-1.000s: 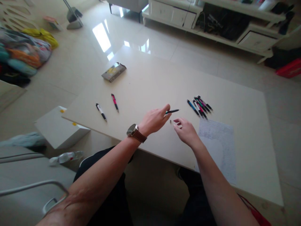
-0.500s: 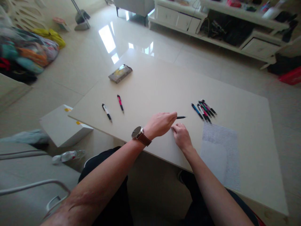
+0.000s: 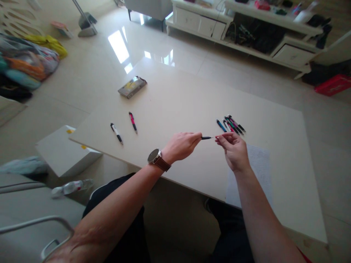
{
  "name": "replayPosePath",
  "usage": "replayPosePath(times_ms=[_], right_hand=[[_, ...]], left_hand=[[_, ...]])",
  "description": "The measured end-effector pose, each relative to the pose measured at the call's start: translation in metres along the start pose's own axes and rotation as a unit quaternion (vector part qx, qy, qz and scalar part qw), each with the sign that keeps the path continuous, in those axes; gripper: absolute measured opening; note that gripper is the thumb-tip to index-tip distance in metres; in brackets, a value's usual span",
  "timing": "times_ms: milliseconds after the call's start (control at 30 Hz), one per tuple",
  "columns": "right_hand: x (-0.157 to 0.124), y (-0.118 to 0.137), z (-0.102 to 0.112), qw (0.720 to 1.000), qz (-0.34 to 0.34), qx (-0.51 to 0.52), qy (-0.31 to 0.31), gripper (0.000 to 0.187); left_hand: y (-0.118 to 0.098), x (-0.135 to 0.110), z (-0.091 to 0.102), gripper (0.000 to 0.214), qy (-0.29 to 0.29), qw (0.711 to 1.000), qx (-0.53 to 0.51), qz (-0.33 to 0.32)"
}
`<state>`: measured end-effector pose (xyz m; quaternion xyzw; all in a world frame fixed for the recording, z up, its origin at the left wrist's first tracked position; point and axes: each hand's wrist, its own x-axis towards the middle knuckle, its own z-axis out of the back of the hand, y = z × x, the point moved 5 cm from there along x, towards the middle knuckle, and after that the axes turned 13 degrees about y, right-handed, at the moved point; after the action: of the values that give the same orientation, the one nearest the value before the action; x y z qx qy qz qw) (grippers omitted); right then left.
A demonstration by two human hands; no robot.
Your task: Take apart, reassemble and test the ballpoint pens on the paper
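My left hand (image 3: 183, 147), with a watch on its wrist, is closed around a pen (image 3: 206, 138). Only the pen's dark front end shows, with a thin point sticking out to the right; the fist hides the rest. Facing that point, my right hand (image 3: 235, 150) pinches a small shiny piece (image 3: 217, 138) between thumb and forefinger. A narrow gap separates the piece from the pen's point. Just beyond the right hand lies a group of several pens (image 3: 232, 123), partly covered by its fingers. A sheet of written paper (image 3: 259, 160) is under the right forearm.
On the table (image 3: 175, 98), a white pen (image 3: 116, 133) and a pink pen (image 3: 133, 122) lie apart at left. Behind them sits a flat grey box (image 3: 132, 87). A white box (image 3: 65, 149) stands beside the table's left edge, near a plastic bottle (image 3: 71, 187).
My right hand has moved right and up from below the left hand, and now holds a small shiny piece before the pen's point. The view has shifted slightly; the left hand keeps the pen.
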<state>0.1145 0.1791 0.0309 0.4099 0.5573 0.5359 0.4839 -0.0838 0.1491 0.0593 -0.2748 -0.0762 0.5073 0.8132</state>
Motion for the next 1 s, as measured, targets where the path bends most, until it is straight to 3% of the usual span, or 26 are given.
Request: replayPosePath(times_ms=[400, 767, 867, 1000], right_hand=[[-0.002, 0.005, -0.004, 0.998, 0.028, 0.049, 0.011, 0.029], [-0.007, 0.009, -0.010, 0.988, 0.006, -0.128, 0.083, 0.032], [-0.009, 0.011, -0.014, 0.977, -0.011, -0.186, 0.103, 0.041], [-0.012, 0.013, -0.017, 0.959, -0.022, -0.269, 0.085, 0.060]], left_hand=[[-0.005, 0.004, -0.005, 0.041, 0.000, 0.999, 0.034, -0.010], [-0.005, 0.001, -0.004, 0.025, 0.009, 0.997, 0.076, -0.019], [-0.008, 0.001, -0.005, 0.030, 0.008, 0.996, 0.086, -0.029], [-0.010, 0.001, -0.006, 0.038, 0.001, 0.996, 0.080, -0.038]])
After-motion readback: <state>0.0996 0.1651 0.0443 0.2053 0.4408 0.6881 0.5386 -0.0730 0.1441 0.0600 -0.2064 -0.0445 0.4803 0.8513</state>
